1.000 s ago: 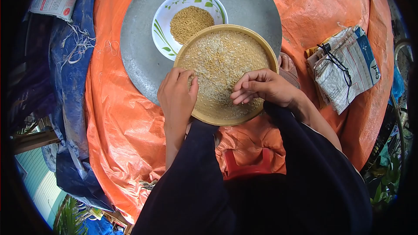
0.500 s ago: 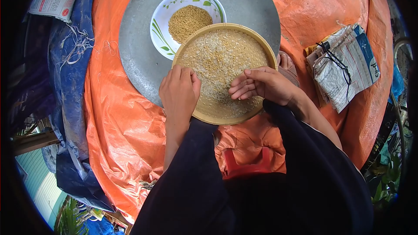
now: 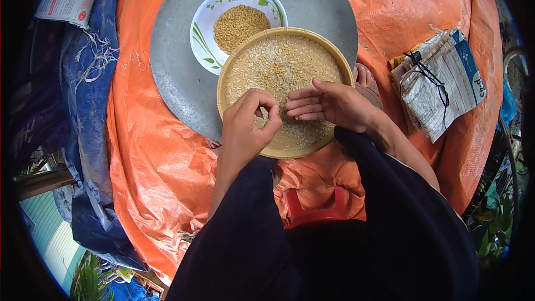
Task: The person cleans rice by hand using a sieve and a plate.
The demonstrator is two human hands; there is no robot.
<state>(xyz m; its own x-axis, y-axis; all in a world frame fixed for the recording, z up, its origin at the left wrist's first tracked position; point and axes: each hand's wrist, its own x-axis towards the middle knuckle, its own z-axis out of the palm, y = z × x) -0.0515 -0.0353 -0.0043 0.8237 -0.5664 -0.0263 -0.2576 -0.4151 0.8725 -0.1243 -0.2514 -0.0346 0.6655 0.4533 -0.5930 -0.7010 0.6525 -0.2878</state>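
An orange tarp point(image 3: 156, 178) covers the ground, wrinkled toward the near side, with a blue tarp point(image 3: 92, 106) along its left edge. Greenery point(image 3: 493, 228) shows at the near right. A grey round sheet point(image 3: 178, 61) lies at the far middle, carrying a white bowl point(image 3: 203, 22) of brown grain point(image 3: 239, 27). The woven tray point(image 3: 335, 53), strewn with pale and golden grains point(image 3: 278, 69), overlaps the sheet's near side and hides the bowl's near right rim. Folded sacks point(image 3: 437, 86) lie to the right; a foot point(image 3: 365, 81) shows beside the tray. Dark clothing point(image 3: 239, 251) blocks the near middle, around a red plastic piece point(image 3: 317, 214). Both hands cover part of the tray: the left hand point(image 3: 248, 122) curls thumb toward forefinger, contents unclear; the right hand point(image 3: 331, 103) is spread loosely, fingers extended.
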